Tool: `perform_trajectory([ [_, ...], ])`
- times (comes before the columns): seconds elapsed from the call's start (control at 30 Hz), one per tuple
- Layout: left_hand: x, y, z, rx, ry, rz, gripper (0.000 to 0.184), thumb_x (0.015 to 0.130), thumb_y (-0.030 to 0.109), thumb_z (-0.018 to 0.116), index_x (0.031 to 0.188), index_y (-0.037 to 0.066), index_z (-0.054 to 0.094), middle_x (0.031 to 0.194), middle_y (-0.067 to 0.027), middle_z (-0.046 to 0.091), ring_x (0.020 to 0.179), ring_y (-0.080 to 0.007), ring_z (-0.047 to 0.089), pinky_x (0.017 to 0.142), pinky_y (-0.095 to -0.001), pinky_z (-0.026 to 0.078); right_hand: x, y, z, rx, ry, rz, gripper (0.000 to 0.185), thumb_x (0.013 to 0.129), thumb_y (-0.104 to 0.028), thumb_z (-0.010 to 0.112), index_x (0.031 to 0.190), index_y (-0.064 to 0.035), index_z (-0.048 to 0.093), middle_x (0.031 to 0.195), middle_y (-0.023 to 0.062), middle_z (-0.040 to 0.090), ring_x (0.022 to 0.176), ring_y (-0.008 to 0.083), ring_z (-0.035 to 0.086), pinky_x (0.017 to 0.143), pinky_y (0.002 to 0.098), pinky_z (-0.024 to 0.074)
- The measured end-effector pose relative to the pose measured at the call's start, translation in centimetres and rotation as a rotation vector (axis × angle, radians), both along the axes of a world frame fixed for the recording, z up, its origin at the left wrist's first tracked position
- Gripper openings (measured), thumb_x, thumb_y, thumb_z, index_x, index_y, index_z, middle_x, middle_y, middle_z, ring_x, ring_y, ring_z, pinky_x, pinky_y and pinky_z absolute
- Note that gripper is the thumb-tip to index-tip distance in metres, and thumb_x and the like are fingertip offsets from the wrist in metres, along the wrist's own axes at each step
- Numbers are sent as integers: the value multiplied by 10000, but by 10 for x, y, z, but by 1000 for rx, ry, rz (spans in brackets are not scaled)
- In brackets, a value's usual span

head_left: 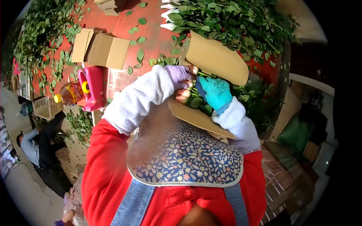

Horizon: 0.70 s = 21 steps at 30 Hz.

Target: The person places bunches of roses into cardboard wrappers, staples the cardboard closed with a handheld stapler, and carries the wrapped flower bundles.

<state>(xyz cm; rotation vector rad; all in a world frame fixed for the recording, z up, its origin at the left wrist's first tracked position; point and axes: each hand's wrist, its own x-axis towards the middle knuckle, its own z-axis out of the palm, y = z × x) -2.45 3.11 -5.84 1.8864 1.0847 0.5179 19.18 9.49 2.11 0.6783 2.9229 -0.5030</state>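
My left hand, in a lavender glove, has its fingers bent round the heads of pale pink roses. My right hand, in a teal glove, is curled over the green stems and leaves of the same roses, just right of the heads. The roses lie between two flaps of corrugated cardboard. One flap stands on the far side, and the other flap tilts on the near side, against my apron. My gloves hide part of the stems and some of the heads.
A stack of folded cardboard lies on the red table, among loose leaves. Leafy stems with white-wrapped heads fill the far right. A pink container and a bottle are at the left. Another person is beyond.
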Motion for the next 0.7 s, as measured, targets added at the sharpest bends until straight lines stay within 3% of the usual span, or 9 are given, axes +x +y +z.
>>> perform_trajectory([
  [0.1,2,6,4,-71,30,-45,432,790,184,689,1197,70,603,1274,-158,533,1162,-305,542,974,-384,450,4,-3,15,-125,81,142,148,889,-248,564,977,-131,585,735,102,635,662,320,635,563,446,488],
  [0.17,8,5,-4,39,62,-16,403,749,211,704,1106,52,610,1204,-152,539,1105,-306,559,916,-391,482,-3,-8,32,-103,-94,295,151,895,-258,555,985,-142,591,734,104,645,654,314,638,555,446,487],
  [0.23,11,8,-3,24,89,-15,401,749,210,701,1106,52,609,1200,-152,539,1098,-307,561,908,-389,484,4,-12,15,-153,-7,229,183,906,-268,543,975,-112,610,732,107,657,640,313,641,560,445,491],
  [0.43,17,7,0,-35,128,-7,395,752,206,691,1104,50,604,1189,-153,541,1076,-309,567,884,-383,493,3,-23,0,-134,-312,143,266,896,-300,533,965,-63,633,778,124,675,701,322,659,605,460,504],
  [0.7,18,8,3,-53,170,7,388,755,201,679,1102,48,598,1173,-154,544,1048,-312,576,852,-375,504,2,-21,-14,-201,-70,178,169,888,-229,521,854,-81,596,721,143,641,633,341,631,548,475,478],
])
